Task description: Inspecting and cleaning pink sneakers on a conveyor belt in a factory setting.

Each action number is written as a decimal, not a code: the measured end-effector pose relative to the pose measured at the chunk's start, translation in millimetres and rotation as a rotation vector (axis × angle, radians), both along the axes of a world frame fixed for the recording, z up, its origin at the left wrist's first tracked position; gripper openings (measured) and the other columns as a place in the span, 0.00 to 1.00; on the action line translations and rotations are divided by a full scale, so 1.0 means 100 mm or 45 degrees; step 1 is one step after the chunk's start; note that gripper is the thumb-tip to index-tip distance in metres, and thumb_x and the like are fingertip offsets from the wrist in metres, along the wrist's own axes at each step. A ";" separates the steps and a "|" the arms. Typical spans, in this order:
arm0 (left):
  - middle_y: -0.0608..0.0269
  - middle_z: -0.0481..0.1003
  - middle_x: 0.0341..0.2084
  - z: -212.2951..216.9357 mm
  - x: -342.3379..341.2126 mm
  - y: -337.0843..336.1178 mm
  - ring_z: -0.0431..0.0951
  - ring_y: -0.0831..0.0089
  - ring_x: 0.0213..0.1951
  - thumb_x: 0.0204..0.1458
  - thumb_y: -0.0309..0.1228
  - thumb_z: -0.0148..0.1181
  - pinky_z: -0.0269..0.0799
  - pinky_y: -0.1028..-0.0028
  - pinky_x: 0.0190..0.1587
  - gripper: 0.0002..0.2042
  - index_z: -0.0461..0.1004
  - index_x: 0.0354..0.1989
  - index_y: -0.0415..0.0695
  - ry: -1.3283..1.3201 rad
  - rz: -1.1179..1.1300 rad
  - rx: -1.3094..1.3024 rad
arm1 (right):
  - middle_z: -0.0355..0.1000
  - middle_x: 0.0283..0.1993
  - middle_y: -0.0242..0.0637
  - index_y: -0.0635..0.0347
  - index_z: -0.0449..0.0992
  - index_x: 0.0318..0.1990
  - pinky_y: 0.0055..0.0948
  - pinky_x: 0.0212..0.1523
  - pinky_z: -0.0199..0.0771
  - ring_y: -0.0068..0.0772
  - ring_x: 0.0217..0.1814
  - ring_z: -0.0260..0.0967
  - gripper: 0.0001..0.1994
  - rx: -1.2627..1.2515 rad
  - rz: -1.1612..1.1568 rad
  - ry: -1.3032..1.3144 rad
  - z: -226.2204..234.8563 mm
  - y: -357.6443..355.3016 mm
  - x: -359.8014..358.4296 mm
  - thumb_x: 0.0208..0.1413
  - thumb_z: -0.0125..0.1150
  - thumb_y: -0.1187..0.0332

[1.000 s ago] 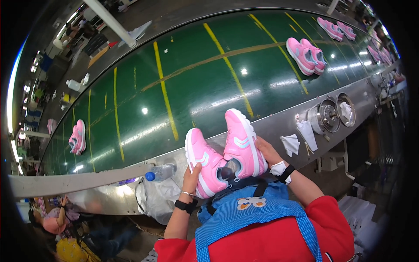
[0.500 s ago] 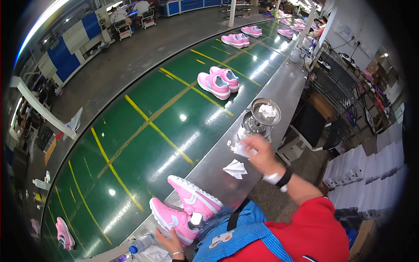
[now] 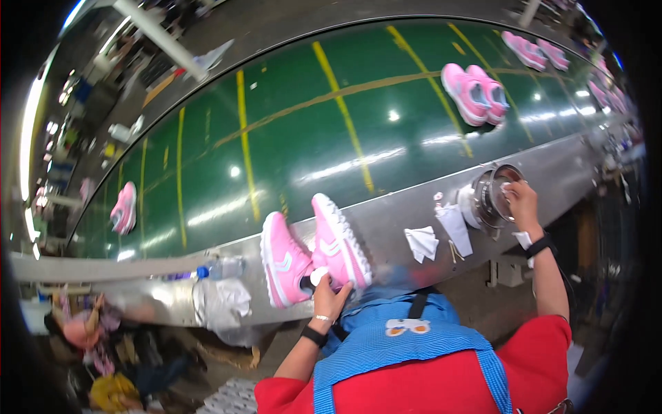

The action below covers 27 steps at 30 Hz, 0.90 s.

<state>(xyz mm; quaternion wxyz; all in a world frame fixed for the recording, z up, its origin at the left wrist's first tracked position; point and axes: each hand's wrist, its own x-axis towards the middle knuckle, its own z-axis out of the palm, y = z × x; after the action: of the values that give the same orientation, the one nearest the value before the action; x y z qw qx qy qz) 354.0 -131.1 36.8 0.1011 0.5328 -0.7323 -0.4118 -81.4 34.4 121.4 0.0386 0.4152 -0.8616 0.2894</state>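
A pair of pink sneakers lies in front of me on the metal ledge, the left sneaker (image 3: 281, 261) beside the right sneaker (image 3: 336, 243), which is tipped with its white sole outward. My left hand (image 3: 329, 301) is closed at the heel of the right sneaker. A small white round piece (image 3: 318, 276) shows by its fingertips, between the shoes. My right hand (image 3: 522, 205) reaches to a round metal dish (image 3: 494, 200). Its fingers pinch a crumpled white cloth (image 3: 509, 190), mostly hidden by the hand.
White folded cloths (image 3: 421, 243) and a white paper piece (image 3: 455, 229) lie on the ledge (image 3: 386, 214). Behind it runs a green conveyor belt (image 3: 289, 159) carrying more pink sneakers (image 3: 474, 95). A bottle with a blue cap (image 3: 222, 268) and a crumpled white sheet (image 3: 222, 303) are at left.
The view has turned, shifting the scene. My right hand has gone from near the ledge's white cloths to the metal dish. My left hand has moved from the left sneaker's side to the right sneaker's heel.
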 end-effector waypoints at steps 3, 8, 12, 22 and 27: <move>0.48 0.72 0.23 0.10 -0.12 -0.03 0.73 0.58 0.29 0.37 0.43 0.63 0.67 0.67 0.33 0.23 0.67 0.29 0.32 -0.121 0.054 0.127 | 0.66 0.27 0.42 0.64 0.72 0.27 0.30 0.31 0.65 0.42 0.30 0.67 0.06 0.047 0.138 -0.038 0.22 -0.16 0.03 0.39 0.53 0.82; 0.52 0.68 0.14 0.29 -0.40 0.14 0.68 0.55 0.22 0.38 0.42 0.62 0.63 0.63 0.26 0.20 0.64 0.18 0.37 -0.104 -0.010 -0.051 | 0.68 0.29 0.37 0.65 0.72 0.30 0.23 0.33 0.65 0.31 0.31 0.67 0.06 -0.047 0.199 -0.212 0.67 -0.31 0.22 0.42 0.54 0.82; 0.52 0.68 0.14 0.27 -0.34 0.24 0.67 0.52 0.21 0.41 0.41 0.59 0.62 0.60 0.27 0.18 0.64 0.18 0.38 -0.018 -0.017 -0.098 | 0.67 0.33 0.29 0.63 0.70 0.37 0.16 0.32 0.64 0.17 0.32 0.63 0.08 -0.475 0.494 -0.648 0.86 -0.72 1.00 0.48 0.51 0.81; 0.48 0.72 0.19 0.45 -0.11 0.09 0.73 0.58 0.22 0.49 0.40 0.53 0.67 0.68 0.27 0.16 0.69 0.33 0.36 0.197 -0.202 0.291 | 0.66 0.31 0.41 0.66 0.72 0.31 0.27 0.32 0.66 0.37 0.32 0.66 0.07 -0.093 0.981 -0.898 -0.26 -1.38 2.46 0.41 0.55 0.79; 0.46 0.71 0.18 0.30 0.02 0.05 0.73 0.55 0.22 0.50 0.40 0.52 0.66 0.66 0.25 0.15 0.68 0.28 0.36 0.383 -0.233 0.406 | 0.63 0.27 0.40 0.64 0.70 0.26 0.33 0.33 0.64 0.42 0.32 0.63 0.04 0.024 1.091 -0.556 -0.42 -1.68 2.59 0.39 0.54 0.78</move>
<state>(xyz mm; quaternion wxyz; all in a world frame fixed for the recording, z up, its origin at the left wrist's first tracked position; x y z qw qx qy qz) 356.4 -126.6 67.0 0.0857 0.4062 -0.6799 -0.6045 177.5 -133.2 79.0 -0.2699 0.6628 -0.6034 0.3520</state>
